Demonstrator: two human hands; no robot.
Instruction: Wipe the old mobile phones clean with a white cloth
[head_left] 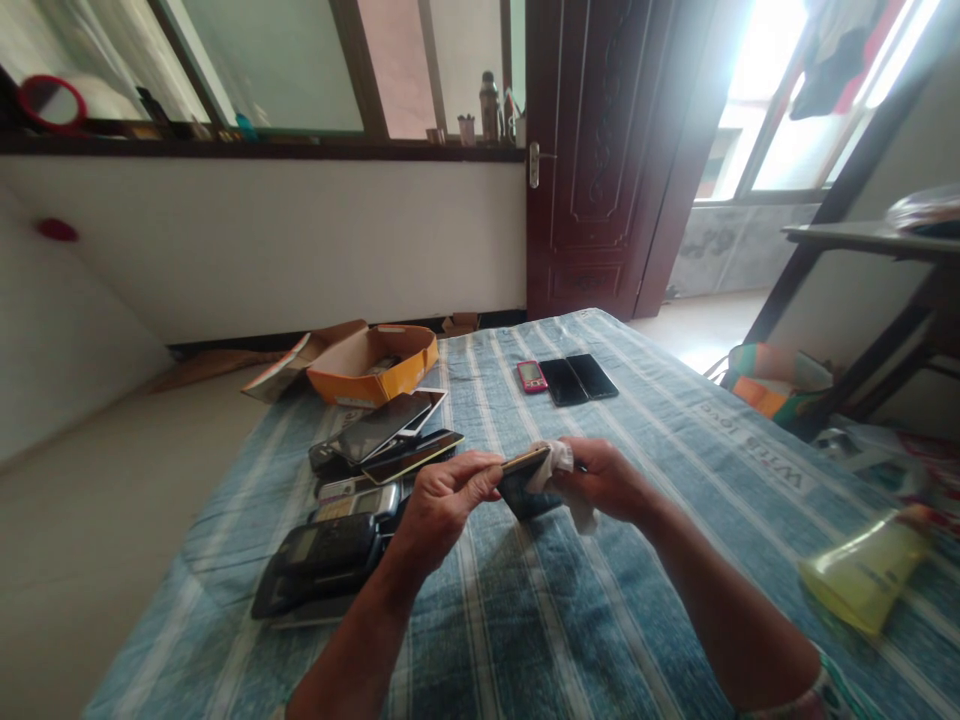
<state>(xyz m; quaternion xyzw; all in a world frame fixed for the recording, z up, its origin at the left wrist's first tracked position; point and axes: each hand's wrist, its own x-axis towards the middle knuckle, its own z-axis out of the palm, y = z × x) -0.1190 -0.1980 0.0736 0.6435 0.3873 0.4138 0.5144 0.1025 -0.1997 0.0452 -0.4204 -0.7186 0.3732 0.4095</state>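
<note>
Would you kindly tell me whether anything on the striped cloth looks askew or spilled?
No spill is visible. The heap of devices at the left looks askew: they overlap at differing angles, whereas the pink phone and two dark phones lie side by side.

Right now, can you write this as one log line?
left grip: held phone; right grip: white cloth, touching phone; farther off: pink phone beside two black phones

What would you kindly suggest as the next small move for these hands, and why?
Probably draw the white cloth along the phone: the right hand holds the cloth against one end, while the left hand grips the other.
</note>
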